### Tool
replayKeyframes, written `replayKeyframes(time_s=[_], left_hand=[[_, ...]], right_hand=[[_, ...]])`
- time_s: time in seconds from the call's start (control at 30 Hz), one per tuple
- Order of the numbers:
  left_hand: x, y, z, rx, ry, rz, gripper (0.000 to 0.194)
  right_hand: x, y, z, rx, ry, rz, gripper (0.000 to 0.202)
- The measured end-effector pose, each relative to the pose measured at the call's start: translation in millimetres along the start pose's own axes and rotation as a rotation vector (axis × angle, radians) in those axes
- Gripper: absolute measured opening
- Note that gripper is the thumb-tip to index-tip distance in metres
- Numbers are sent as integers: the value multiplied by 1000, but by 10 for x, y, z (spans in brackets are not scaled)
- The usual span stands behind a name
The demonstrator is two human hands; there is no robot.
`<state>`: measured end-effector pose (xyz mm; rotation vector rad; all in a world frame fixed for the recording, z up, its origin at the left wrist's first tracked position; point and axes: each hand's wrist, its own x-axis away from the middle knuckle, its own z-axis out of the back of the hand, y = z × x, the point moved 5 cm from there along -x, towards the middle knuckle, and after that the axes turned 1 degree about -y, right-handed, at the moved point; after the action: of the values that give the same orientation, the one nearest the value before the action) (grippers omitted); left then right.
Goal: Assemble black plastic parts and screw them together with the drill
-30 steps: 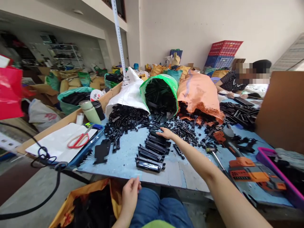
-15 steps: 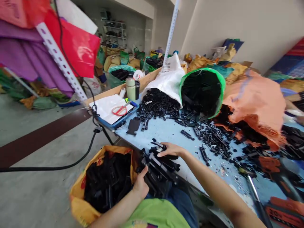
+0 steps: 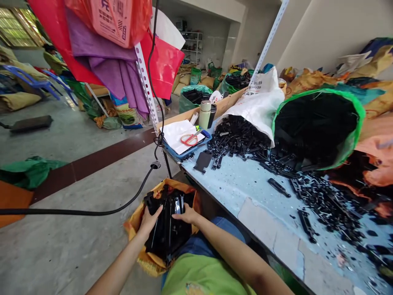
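My left hand (image 3: 150,221) and my right hand (image 3: 186,214) are both at the yellow sack (image 3: 130,229) on the floor beside the table. Between them they clasp a bundle of long black plastic parts (image 3: 167,223), the left from one side and the right from the other. The bundle is over the sack's mouth; whether it rests on the contents cannot be seen. Fingertips of both hands are partly hidden behind the parts. More black parts (image 3: 278,187) lie loose on the blue tabletop (image 3: 245,180), along with a flat black plate (image 3: 203,161).
A white sack (image 3: 258,106) and a green-rimmed sack (image 3: 360,119) lie on the table, spilling small black pieces. Red scissors (image 3: 189,139) and paper rest in a blue tray (image 3: 181,156) near a green flask (image 3: 204,114). A black cable (image 3: 92,212) crosses the left side.
Both hands have moved the bundle of black parts from the table edge and lap, left and down, to over the yellow sack. The view has swung left.
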<state>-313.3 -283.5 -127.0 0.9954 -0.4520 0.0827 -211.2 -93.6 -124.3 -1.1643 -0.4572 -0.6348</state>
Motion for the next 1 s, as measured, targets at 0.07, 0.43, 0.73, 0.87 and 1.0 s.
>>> replayKeyframes(time_s=[0.07,0.43,0.73,0.87,1.0], left_hand=[[-137,-219,32,-161,119,17,87],[232,105,-130,-417,340,-195,76],[788,2505,-1704,-586,-106,-1102,41],[601,3086,-2427,-885,-98,-897,36],[641,3101,-2789,-947,-135,-920,29]], right_hand=[[-81,143,-54,42,-13,-43,105],[166,103,270,172,28,-113,77],[1346,-107,967,277,-41,351,69],[1822,49,1400,27,-4,459,59],[2020,420,2226,-102,248,446,44]])
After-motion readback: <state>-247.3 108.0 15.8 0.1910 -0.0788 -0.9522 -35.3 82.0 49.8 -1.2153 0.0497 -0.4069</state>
